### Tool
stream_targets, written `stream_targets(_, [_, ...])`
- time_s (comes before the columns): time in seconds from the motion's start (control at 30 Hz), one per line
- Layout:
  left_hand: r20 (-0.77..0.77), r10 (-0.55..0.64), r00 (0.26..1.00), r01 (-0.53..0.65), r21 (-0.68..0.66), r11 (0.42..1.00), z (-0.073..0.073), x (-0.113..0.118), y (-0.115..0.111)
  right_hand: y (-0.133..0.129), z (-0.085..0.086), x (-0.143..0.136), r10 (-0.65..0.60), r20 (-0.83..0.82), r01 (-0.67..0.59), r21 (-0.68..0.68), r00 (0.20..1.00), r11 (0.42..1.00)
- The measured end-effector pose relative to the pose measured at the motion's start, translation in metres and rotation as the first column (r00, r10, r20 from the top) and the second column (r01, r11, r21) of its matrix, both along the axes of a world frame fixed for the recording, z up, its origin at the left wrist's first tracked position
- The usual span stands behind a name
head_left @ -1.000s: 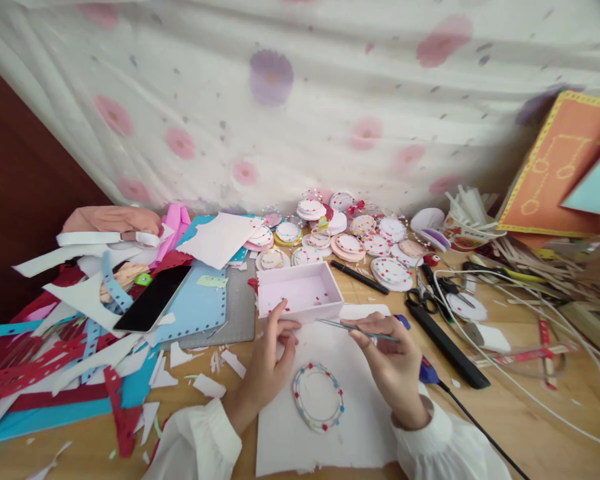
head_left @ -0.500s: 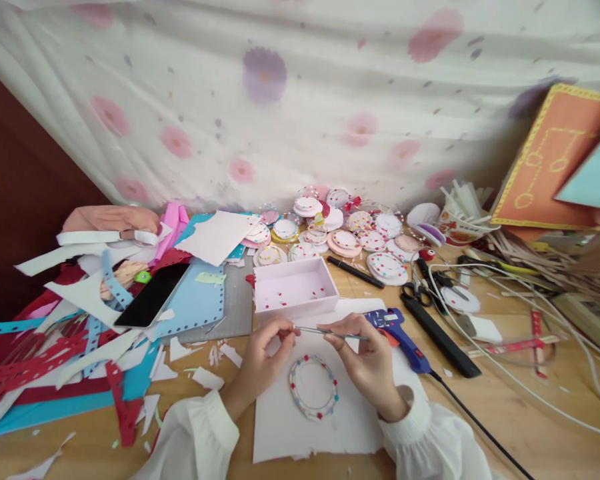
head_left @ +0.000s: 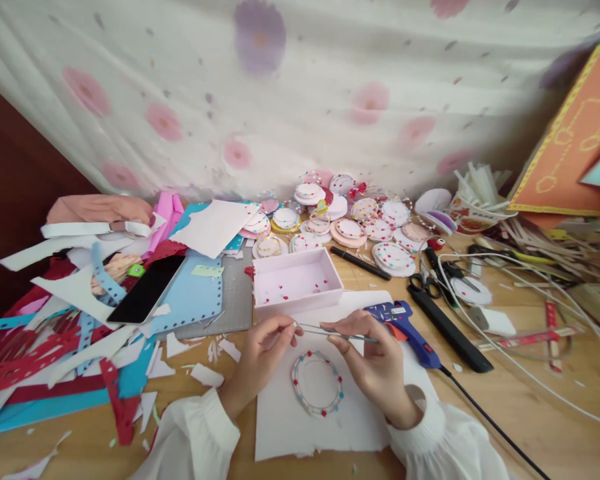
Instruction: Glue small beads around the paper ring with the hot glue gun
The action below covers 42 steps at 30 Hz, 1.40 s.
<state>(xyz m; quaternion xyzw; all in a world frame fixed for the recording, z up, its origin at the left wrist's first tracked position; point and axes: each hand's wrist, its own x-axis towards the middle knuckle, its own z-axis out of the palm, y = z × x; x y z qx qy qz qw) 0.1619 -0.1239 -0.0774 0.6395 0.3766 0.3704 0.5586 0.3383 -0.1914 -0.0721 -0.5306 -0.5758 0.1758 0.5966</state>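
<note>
My right hand (head_left: 373,363) is closed around a pair of thin metal tweezers (head_left: 347,335), whose tips point left. My left hand (head_left: 266,355) pinches its thumb and fingertips together near those tips; whatever lies between them is too small to make out. Below both hands, a ring decorated with red, blue and pale pieces (head_left: 318,384) rests on a white paper sheet (head_left: 280,427). Just beyond the hands stands a pale open box (head_left: 297,300) with several small red pieces inside.
A blue glue gun (head_left: 405,330) lies right of my right hand, beside a black cutter (head_left: 450,330). Small decorated discs (head_left: 350,232) crowd the back. Left are a phone (head_left: 147,290) and coloured paper scraps (head_left: 55,353). A white cable (head_left: 525,375) loops at right.
The view has tilted down slightly. The tweezer arms look farther apart than before, their tips still by my left fingertips. The ring stays on the paper.
</note>
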Motion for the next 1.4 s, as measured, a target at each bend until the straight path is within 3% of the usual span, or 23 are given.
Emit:
stream_targets(0.27, [0.082,0.025,0.996,-0.016,-0.108,0.994,0.0026,-0.0007,0.0038,0.0021,-0.002,-0.0022,0.018,-0.062,-0.02,-0.042,0.998,0.999])
stream_targets(0.57, [0.048,-0.023,0.999,0.023,-0.01,1.0,0.0023,-0.0008,0.0062,0.0026,-0.0079,-0.0051,-0.027,-0.258,0.006,-0.083,0.966,0.997])
stream_targets(0.77, [-0.01,-0.052,0.999,0.053,0.09,0.995,-0.0006,-0.0023,0.0054,0.0017,-0.0066,-0.0043,-0.085,-0.274,0.05,-0.134,0.958,0.99])
stream_targets(1.0, [-0.04,-0.074,0.996,0.079,0.146,0.986,-0.0019,-0.0041,0.0052,0.0024,-0.0063,-0.0043,-0.061,-0.288,0.029,-0.115,0.956,0.993])
stream_targets(1.27, [-0.05,-0.07,0.996,0.076,0.135,0.988,0.004,0.0007,0.0059,0.0016,-0.0063,-0.0012,-0.063,-0.292,0.035,-0.1,0.954,0.994])
stream_targets(1.4, [0.002,-0.085,0.996,0.085,0.109,0.99,0.0061,0.0033,0.0074,-0.0019,-0.0083,0.004,-0.07,-0.21,0.071,-0.004,0.975,0.997])
